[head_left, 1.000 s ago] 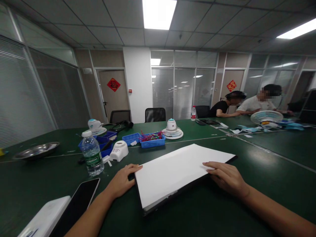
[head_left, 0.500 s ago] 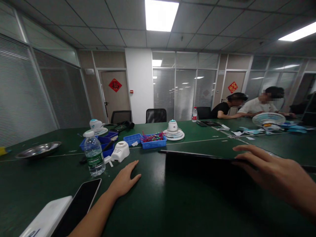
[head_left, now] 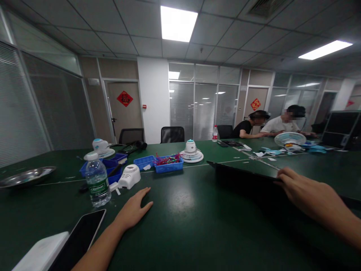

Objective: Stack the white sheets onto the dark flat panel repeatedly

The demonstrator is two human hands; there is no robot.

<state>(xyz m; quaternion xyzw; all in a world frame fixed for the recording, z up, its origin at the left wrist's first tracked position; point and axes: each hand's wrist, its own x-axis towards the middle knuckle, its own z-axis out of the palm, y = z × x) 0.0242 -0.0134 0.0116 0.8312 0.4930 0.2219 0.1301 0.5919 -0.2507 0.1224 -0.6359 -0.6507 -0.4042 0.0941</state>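
Note:
My left hand [head_left: 134,210] lies on the green table with its fingers and thumb apart, holding nothing. My right hand [head_left: 306,197] grips the edge of a thin, flat black panel [head_left: 242,180], which is tilted over the right side of the table; its exact kind does not show, and its lower part merges into dark shadow. Beyond my left fingertips sits a white vented plastic housing [head_left: 130,177]. A clear water bottle [head_left: 97,182] with a green label stands left of it. Beside my left forearm lie a dark-screened phone [head_left: 80,239] and a white box-like object [head_left: 42,252].
Blue trays [head_left: 169,168], one with coloured wires, stand mid-table near a small white fan [head_left: 191,153]. Another fan part [head_left: 101,148] is behind the bottle. A metal dish [head_left: 28,177] lies far left. Two people sit at the far right by a fan grille [head_left: 290,138].
My right hand has drawn the black panel to the right and tilted it further, baring more table. My left hand stays flat on the table. The camera view has turned slightly right.

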